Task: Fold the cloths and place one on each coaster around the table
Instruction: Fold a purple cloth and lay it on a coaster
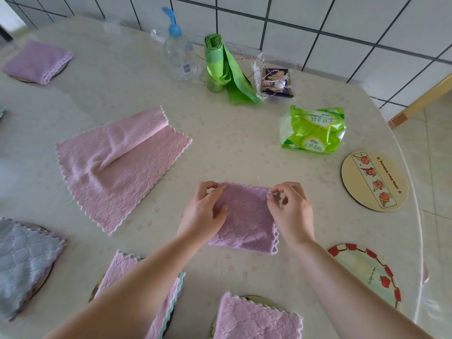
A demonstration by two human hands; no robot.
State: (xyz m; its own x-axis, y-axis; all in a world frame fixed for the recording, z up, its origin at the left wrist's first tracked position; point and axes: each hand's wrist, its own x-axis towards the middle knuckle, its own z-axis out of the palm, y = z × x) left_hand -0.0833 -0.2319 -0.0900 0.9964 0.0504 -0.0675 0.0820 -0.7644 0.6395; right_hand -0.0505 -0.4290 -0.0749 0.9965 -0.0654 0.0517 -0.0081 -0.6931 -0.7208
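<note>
Both hands, left (205,211) and right (291,211), pinch a folded lilac microfibre cloth (244,221) at centre frame; two round coasters (374,181) at right await cloths.

You face a rounded worktop (244,148) under a glossy, pale floral cover, pushed against a wall of white tiles (342,18) with dark grout lines. To your right, a light wooden frame piece (420,99) slants down to a pale tiled floor (437,172). Soft daylight glares off the worktop's right rim.
</note>
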